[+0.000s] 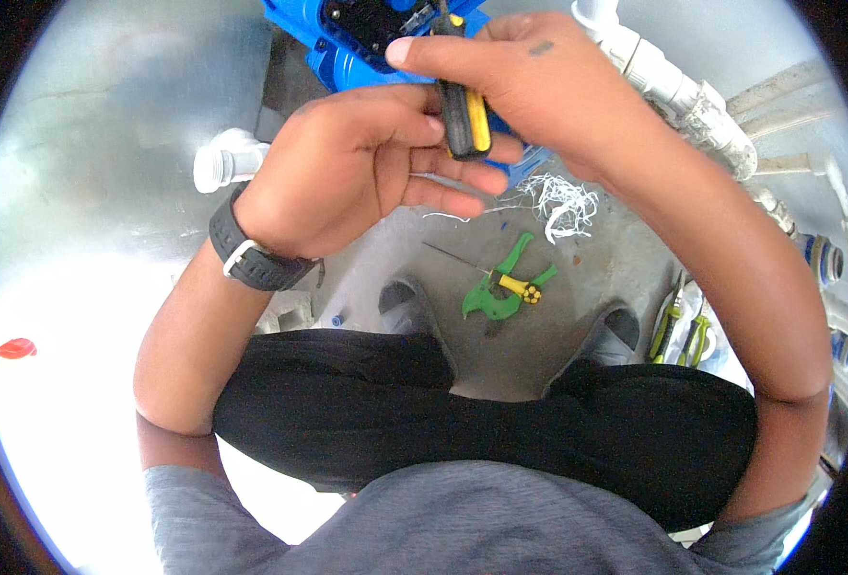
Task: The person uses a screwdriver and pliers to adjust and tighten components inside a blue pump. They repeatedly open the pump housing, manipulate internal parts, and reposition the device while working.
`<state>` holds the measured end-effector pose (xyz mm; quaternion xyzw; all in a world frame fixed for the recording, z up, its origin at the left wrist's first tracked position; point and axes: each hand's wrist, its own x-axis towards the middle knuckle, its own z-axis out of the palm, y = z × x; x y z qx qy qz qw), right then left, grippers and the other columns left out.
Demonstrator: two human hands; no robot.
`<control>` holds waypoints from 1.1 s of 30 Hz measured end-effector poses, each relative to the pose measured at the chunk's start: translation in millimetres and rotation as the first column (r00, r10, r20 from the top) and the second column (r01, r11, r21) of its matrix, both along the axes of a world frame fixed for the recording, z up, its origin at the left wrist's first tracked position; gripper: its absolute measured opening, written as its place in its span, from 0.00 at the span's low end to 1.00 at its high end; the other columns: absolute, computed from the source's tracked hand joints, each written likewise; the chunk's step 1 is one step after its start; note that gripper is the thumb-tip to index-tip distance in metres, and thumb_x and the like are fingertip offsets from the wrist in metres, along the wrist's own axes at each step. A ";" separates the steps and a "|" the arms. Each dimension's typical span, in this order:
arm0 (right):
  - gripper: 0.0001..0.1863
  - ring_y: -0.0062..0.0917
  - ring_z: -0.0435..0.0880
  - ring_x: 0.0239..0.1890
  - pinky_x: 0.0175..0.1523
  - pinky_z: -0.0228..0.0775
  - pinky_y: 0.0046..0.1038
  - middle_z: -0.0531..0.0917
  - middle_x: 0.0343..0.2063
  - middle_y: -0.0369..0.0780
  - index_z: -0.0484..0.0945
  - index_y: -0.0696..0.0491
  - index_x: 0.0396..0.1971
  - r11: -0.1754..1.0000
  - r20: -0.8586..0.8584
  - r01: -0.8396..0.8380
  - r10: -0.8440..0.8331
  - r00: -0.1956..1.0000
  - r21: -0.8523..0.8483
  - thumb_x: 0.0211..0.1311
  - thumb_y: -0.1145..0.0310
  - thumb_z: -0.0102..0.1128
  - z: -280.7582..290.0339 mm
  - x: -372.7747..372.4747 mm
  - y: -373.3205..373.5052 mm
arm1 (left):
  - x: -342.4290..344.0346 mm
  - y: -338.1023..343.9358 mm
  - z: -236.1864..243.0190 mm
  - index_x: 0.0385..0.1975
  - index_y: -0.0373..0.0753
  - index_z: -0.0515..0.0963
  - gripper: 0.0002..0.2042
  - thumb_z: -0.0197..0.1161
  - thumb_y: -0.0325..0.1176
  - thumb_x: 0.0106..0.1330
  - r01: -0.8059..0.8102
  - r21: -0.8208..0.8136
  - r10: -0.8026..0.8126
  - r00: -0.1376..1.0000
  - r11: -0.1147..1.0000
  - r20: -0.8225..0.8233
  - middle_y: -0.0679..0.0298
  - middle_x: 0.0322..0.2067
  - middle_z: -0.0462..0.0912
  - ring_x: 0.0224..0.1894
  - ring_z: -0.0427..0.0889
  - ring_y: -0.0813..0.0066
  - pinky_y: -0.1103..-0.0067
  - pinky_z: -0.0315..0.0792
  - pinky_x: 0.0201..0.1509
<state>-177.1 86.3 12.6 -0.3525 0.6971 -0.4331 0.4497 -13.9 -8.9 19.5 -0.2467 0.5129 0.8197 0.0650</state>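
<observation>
A screwdriver point(467, 125) with a black and yellow handle stands nearly upright at the top middle, its shaft end toward a blue housing point(347, 72) with a dark inside. My right hand point(548, 86) is closed on the upper handle, thumb laid across its front; its other fingers are mostly hidden. From the left, my left hand point(347, 158) holds the lower handle loosely, thumb at its side and fingers passing behind it, their tips showing past it. A black watch is strapped to my left wrist. Where the screwdriver's tip rests is out of sight.
Below my hands on the grey floor lie green cutters point(496, 302), a second screwdriver point(515, 287) with a yellow handle, and tangled white strands point(563, 206). White pipe point(668, 81) runs along the right. Green-handled pliers point(694, 340) lie by my right knee.
</observation>
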 end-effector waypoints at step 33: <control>0.18 0.28 0.80 0.25 0.34 0.70 0.28 0.83 0.26 0.42 0.84 0.56 0.36 0.872 -0.203 -0.219 0.142 0.969 -0.437 0.75 0.56 0.53 -40.5 -2.6 7.7 | 3.4 -1.3 30.0 0.57 0.22 0.71 0.18 0.49 0.32 0.79 -0.011 -0.127 0.027 0.991 0.992 0.128 0.48 0.48 0.84 0.43 0.86 0.67 0.73 0.79 0.52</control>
